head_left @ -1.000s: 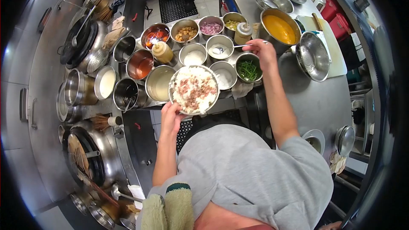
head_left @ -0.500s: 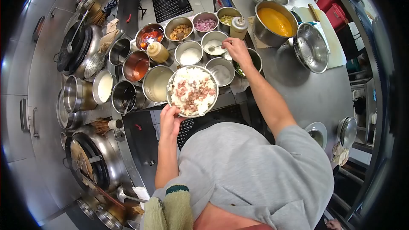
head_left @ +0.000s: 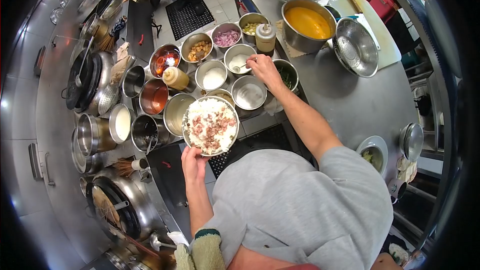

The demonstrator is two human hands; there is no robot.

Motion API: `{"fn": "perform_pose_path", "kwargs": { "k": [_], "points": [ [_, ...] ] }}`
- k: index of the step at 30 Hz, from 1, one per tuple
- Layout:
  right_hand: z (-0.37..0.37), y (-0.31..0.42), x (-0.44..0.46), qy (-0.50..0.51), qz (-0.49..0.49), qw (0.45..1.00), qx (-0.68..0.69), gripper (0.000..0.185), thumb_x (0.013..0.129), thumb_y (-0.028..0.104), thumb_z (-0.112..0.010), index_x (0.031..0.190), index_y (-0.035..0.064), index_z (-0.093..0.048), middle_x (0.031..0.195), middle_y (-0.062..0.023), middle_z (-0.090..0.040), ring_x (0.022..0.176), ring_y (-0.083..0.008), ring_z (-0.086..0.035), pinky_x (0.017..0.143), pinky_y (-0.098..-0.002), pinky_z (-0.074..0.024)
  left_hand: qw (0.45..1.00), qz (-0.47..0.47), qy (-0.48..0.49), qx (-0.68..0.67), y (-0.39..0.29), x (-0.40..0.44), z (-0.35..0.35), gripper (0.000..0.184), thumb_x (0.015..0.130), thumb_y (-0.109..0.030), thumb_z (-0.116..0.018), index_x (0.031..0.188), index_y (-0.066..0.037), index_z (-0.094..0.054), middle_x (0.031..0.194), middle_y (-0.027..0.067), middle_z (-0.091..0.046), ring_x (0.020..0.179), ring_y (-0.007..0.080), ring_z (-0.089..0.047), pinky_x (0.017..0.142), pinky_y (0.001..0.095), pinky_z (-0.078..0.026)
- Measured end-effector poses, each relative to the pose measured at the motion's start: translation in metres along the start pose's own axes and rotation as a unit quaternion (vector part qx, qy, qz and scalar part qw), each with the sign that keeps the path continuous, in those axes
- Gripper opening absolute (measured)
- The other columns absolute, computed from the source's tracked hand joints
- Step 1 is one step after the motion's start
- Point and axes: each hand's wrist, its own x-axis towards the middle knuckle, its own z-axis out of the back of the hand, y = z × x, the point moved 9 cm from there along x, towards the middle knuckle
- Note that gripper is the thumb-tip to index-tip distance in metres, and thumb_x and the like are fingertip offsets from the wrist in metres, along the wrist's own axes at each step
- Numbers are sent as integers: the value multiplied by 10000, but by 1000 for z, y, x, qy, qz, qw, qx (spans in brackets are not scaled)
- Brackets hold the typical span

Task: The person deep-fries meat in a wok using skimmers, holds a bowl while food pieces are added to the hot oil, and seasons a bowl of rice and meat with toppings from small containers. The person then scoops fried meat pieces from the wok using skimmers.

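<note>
My left hand holds a metal bowl from below at its near rim. White rice with chopped pinkish meat on top fills it. My right hand is closed on the handle of a small spoon. The spoon's tip is inside a metal container of white powder or grains. Close by stand another container of white powder and one with a pale, whitish content. Chopped greens lie in a pot partly under my right forearm.
Sauce bottles stand among containers of red onion and red sauce. On the right counter sit a pot of orange liquid, a colander and a knife on a cutting board. Woks line the left.
The camera view has shifted, so the counter items appear displaced to the left. My left hand still holds the bowl of rice, and the spoon stays in the same container.
</note>
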Motion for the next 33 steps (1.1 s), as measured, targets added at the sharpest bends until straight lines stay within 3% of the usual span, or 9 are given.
{"fn": "perform_pose_path", "kwargs": {
  "k": [8,9,16,20,24,26,30,32,33],
  "points": [
    [9,-28,4,-7,-137,985,104,286,795,216,-537,859,-23,-682,760,-120,-705,738,-242,-672,735,-305,-500,1000,-4,19,0,3,6,-6,325,741,30,-454,1054,58,-535,987,143,-621,861,269,-646,737,476,-577],
    [10,-38,6,-9,-151,977,150,273,799,204,-557,863,-33,-677,766,-118,-711,724,-191,-667,722,-273,-492,1000,-6,19,0,2,6,-8,325,741,30,-454,1054,58,-535,987,143,-621,861,269,-646,737,476,-577],
    [36,-42,7,-14,-161,942,294,209,828,137,-558,864,-43,-658,776,-142,-705,723,-163,-661,718,-259,-490,999,-6,33,0,1,7,-21,318,744,31,-451,1049,56,-539,994,144,-624,859,265,-645,731,464,-577],
    [60,-26,1,-14,-161,948,275,197,834,125,-553,867,-36,-661,785,-139,-702,701,-156,-649,715,-265,-492,999,-3,42,-10,1,8,-31,304,745,36,-451,1037,56,-532,995,142,-614,872,263,-635,737,475,-570],
    [84,-3,-9,9,-157,944,291,228,818,185,-563,870,-10,-669,793,-97,-714,708,-85,-598,631,-215,-395,999,6,43,2,8,16,-35,266,758,33,-455,1015,41,-525,975,121,-595,871,240,-613,744,485,-546],
    [90,19,-14,59,-103,939,323,232,810,211,-566,875,18,-676,808,-76,-719,692,-60,-564,620,-207,-342,999,7,46,7,11,18,-43,255,770,17,-469,1016,22,-535,964,101,-600,847,216,-611,734,466,-542],
    [96,65,-21,71,-23,963,258,226,870,158,-562,952,-36,-645,855,-134,-706,821,-143,-648,766,-260,-485,998,9,64,11,21,22,-47,221,787,-9,-486,998,-8,-548,923,60,-602,811,166,-600,747,453,-543],
    [85,39,-11,38,-52,974,217,247,882,180,-565,971,-38,-643,868,-125,-705,833,-144,-648,780,-263,-485,996,10,79,28,25,19,-54,374,758,12,-455,1126,37,-519,1051,133,-605,927,264,-626,807,518,-537],
    [78,19,-6,2,-81,981,176,268,894,201,-568,989,-39,-641,881,-116,-704,846,-145,-649,793,-265,-486,997,9,74,27,28,16,-52,382,755,14,-449,1130,35,-518,1059,132,-608,927,261,-628,800,513,-543]
  ]
}}
